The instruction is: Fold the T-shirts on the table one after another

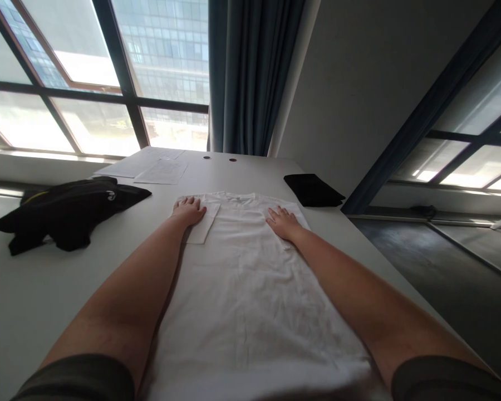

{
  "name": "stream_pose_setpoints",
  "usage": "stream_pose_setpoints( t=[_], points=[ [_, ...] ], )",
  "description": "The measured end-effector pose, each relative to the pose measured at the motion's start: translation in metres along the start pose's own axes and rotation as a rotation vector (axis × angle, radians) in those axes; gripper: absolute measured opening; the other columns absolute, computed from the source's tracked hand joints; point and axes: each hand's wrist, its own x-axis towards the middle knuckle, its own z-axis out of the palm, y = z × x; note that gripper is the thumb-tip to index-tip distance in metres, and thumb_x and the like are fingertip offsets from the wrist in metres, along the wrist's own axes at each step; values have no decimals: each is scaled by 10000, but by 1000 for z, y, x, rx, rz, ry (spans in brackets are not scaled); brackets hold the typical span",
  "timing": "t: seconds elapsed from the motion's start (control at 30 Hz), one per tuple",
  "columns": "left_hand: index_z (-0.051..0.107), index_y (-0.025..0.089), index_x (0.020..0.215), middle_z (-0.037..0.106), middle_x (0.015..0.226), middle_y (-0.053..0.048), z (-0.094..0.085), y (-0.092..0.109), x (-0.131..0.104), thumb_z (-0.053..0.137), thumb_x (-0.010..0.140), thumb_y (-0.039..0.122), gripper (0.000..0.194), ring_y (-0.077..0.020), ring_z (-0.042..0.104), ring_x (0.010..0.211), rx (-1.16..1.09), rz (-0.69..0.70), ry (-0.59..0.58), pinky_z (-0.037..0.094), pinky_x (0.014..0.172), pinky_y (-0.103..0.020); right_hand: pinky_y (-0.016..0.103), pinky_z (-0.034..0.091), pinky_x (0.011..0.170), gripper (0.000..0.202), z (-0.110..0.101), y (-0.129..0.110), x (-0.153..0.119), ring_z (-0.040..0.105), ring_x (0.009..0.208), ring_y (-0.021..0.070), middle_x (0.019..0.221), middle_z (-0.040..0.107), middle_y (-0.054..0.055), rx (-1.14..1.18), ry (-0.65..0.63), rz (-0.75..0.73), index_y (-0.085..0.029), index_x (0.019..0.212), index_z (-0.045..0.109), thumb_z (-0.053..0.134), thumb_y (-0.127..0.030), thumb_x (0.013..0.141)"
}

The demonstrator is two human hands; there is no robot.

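A white T-shirt (242, 273) lies spread on the table, its neckline at the far end and its hem toward me. Both sleeves are folded inward over the body. My left hand (188, 211) rests flat on the folded left sleeve near the shoulder, fingers extended. On the other side, my right hand (283, 223) presses flat on the right sleeve, its fingers spread. Neither hand grips the cloth. Slight wrinkles run across the shirt's middle and lower part.
A crumpled black garment (79, 209) lies to the left, with a small white logo. Paper sheets (162, 170) sit at the far left of the white table (250, 167). A folded black cloth (313, 190) is near the right edge. Beyond are a blue curtain (250, 78) and windows.
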Motion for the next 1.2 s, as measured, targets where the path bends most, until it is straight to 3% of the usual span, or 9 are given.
stream_pose_setpoints(
  t=[0.1,0.57,1.2],
  points=[
    [383,246,1631,234,1750,-110,-1,1,-1,238,1022,613,726,-348,189,1610,-7,-13,-14,166,1266,-621,617,113,1289,701,7,-6,7,108,1628,362,1770,73,95,2,10,24,-328,1703,194,217,-625,1068],
    [281,215,1683,165,1765,-106,-2,-1,21,187,1006,643,806,-345,135,1624,6,-58,-39,142,1279,-605,596,86,1299,709,2,-5,32,85,1633,341,1775,40,64,17,-27,16,-358,1702,170,209,-652,1058],
    [260,228,1690,162,1768,-89,-2,-8,85,166,995,658,823,-342,141,1623,65,-87,-43,167,1282,-581,590,98,1307,695,-2,-5,97,94,1636,324,1776,55,28,31,-5,29,-393,1696,170,198,-648,1050]
  ],
)
